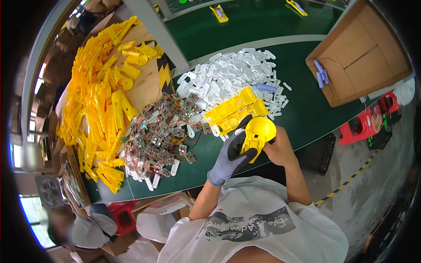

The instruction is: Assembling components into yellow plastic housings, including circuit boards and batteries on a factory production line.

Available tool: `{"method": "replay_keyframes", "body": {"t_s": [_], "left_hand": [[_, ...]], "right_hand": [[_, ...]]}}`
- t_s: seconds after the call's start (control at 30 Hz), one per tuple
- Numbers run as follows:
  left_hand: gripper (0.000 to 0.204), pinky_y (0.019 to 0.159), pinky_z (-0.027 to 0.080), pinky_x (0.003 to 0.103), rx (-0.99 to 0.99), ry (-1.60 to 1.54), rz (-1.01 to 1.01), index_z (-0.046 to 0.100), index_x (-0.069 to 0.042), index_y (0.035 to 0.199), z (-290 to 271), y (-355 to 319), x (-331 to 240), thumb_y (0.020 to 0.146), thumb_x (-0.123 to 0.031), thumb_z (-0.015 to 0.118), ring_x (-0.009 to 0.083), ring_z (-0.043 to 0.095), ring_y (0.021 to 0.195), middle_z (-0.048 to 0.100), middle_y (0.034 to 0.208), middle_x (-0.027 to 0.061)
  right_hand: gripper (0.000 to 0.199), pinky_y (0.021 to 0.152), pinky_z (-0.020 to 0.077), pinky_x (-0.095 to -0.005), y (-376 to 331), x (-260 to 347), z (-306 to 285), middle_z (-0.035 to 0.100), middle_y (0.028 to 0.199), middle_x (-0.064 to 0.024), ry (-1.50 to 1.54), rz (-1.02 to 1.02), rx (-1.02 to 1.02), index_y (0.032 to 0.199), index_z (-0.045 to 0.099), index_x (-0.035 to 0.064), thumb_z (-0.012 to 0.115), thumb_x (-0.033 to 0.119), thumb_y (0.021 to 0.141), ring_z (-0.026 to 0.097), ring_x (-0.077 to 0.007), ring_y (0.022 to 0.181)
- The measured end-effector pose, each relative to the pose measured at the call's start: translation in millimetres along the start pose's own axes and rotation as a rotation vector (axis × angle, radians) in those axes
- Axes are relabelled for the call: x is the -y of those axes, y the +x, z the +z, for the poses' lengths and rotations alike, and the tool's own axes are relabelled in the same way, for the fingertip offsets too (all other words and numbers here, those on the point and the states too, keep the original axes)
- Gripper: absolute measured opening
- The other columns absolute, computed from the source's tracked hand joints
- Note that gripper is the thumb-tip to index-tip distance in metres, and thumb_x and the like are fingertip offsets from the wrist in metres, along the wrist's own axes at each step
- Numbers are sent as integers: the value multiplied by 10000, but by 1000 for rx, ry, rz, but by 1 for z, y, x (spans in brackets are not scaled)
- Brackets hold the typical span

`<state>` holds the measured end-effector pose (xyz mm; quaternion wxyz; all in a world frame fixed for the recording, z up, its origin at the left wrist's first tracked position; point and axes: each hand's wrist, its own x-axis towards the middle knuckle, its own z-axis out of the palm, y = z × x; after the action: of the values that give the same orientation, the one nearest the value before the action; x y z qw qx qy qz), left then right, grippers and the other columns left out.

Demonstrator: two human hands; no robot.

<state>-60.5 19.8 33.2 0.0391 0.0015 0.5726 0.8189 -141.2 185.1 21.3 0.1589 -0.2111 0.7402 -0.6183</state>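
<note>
In the head view, the left hand (230, 160), wearing a grey glove, is gripping a yellow plastic housing (258, 133) above the near edge of the green bench (307, 109). The bare right hand (277, 147) is clasping the same housing from the other side. Just behind it, yellow shells (234, 111), white plastic pieces (232, 76) and wired circuit boards (162, 131) are lying on the bench.
</note>
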Motion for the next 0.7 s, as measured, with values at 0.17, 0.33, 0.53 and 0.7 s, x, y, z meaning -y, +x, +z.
{"method": "replay_keyframes", "body": {"t_s": [0.17,0.33,0.53,0.7], "left_hand": [[423,1022,347,311,-20,82,-28,565,50,1214,0,-3,-10,821,-66,673,207,407,1288,459,1392,158],[305,884,468,284,-635,-9,167,535,25,1231,-19,11,-19,965,-121,568,151,632,969,667,1087,99],[257,808,465,247,-684,77,176,584,26,1167,-11,8,-21,934,-77,612,94,595,895,663,1032,63],[276,811,457,233,-687,159,249,568,55,1166,-7,7,-18,917,-49,627,81,577,904,647,1036,53]], "right_hand": [[214,514,431,-225,-4,-5,9,629,689,-29,212,-107,-58,1012,657,-31,660,6,801,535,-36,555],[194,441,388,-237,-8,11,-2,584,654,-4,-176,-534,-214,940,720,57,776,47,755,507,-83,491],[274,493,412,-267,-7,23,9,583,731,47,-573,-778,-25,965,713,141,773,114,699,535,-119,579],[240,549,422,-269,-2,24,18,552,738,43,-826,-832,43,1011,698,135,695,151,771,529,-121,644]]}}
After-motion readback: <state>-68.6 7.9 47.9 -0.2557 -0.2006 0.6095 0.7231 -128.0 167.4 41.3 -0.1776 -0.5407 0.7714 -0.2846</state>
